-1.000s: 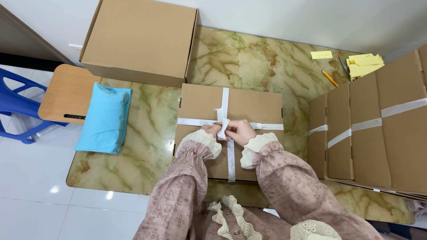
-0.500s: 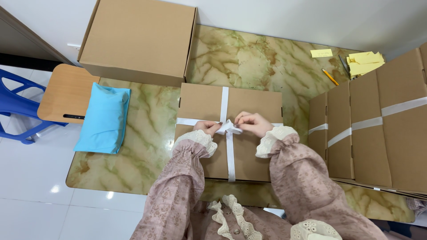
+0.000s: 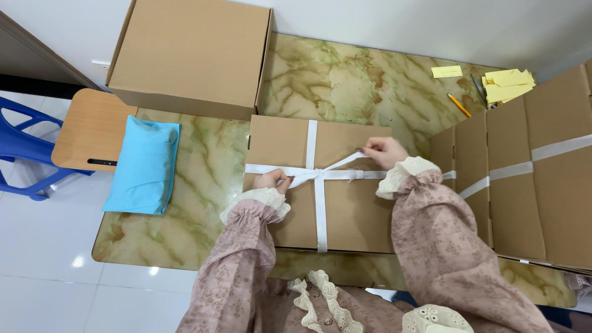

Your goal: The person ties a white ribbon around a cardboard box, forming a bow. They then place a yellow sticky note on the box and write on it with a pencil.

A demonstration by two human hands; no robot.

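Ribbon, white and flat, crosses a closed brown box lengthwise and sideways, and meets in a knot just left of the box's middle. The box lies flat on the green marbled counter, right in front of us. Our left hand sits at the knot's left side, its grip pinched on one ribbon end close to the crossing. Our right hand is up toward the box's far right edge, its grip closed on the other ribbon end, which runs taut and slanting from the knot to the fingers. Both hands rest on or just over the lid.

Left of the box, a light blue soft package lies on the counter, partly over a small wooden seat on a blue chair frame. Behind the box stands a larger plain cardboard box, touching its far left corner. On our right, more boxes bound with white ribbon are lined up. Yellow paper slips and a pencil lie farther back.
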